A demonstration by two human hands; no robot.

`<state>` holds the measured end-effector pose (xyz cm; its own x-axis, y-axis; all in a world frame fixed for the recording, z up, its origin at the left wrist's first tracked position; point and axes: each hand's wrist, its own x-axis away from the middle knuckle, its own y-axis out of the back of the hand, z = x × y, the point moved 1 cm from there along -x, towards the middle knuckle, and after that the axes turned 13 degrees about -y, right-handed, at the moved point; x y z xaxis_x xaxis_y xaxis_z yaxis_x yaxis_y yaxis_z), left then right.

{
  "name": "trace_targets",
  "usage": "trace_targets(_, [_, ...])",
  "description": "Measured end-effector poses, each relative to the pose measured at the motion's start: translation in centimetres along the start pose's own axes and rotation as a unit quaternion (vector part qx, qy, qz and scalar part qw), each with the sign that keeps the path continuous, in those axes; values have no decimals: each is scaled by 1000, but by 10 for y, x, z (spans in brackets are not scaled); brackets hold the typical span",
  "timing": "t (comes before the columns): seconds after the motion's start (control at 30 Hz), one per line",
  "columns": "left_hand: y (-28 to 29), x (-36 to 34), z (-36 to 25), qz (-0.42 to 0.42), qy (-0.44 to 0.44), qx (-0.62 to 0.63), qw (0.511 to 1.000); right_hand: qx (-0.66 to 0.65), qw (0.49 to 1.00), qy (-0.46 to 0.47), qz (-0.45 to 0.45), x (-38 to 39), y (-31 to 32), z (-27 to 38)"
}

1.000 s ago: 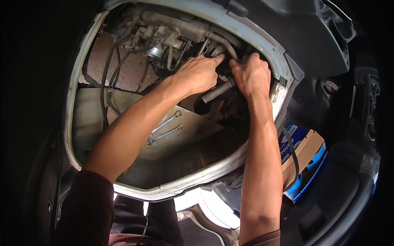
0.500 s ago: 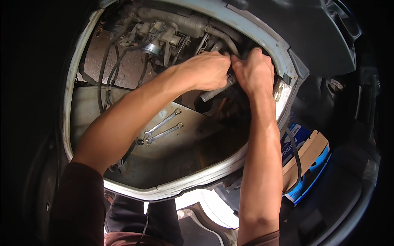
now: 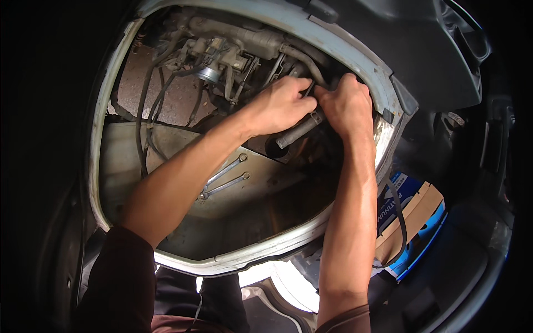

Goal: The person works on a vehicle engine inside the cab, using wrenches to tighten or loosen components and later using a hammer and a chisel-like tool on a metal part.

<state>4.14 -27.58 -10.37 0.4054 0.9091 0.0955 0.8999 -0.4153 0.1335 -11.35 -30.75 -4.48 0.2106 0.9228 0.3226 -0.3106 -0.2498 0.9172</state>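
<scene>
My left hand (image 3: 282,106) is over the engine bay, thumb and forefinger parted, a thin dark strip showing in the gap; its other fingers are curled out of sight. Close beside it, my right hand (image 3: 347,105) is closed, thumb against the forefinger, by the bay's far right edge. What it grips is hidden. A curved grey hose (image 3: 304,58) runs down toward the right thumb. Below the hands, a hose piece (image 3: 300,132) with a clamp slants down to an end above a dark round hole. Two combination wrenches (image 3: 226,187) lie on the pale metal panel (image 3: 252,194) nearer me.
The opening's pale metal rim (image 3: 244,260) surrounds the bay. Engine parts with a silver round fitting (image 3: 208,75) stand at the far left, and dark cables (image 3: 145,111) hang beside them. Right of my forearm, a blue box (image 3: 395,201) and cardboard (image 3: 411,222) sit outside the rim.
The left hand's thumb and forefinger have parted, and the hand has shifted slightly nearer me. The right hand stays by the hose, closed. The view has shifted slightly.
</scene>
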Motion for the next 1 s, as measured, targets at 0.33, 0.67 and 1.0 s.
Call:
trace_targets(0.33, [-9,-12,-27,-105,29,-52,993,-12,1000,-9,-4,0,-1,0])
trace_targets(0.67, [-5,-16,-23,-80,39,90,992,10,1000,-20,-17,-2,-8,-2])
trace_targets(1.0, [-19,-5,-29,-90,-80,-280,952,-18,999,-26,-18,1,-5,0])
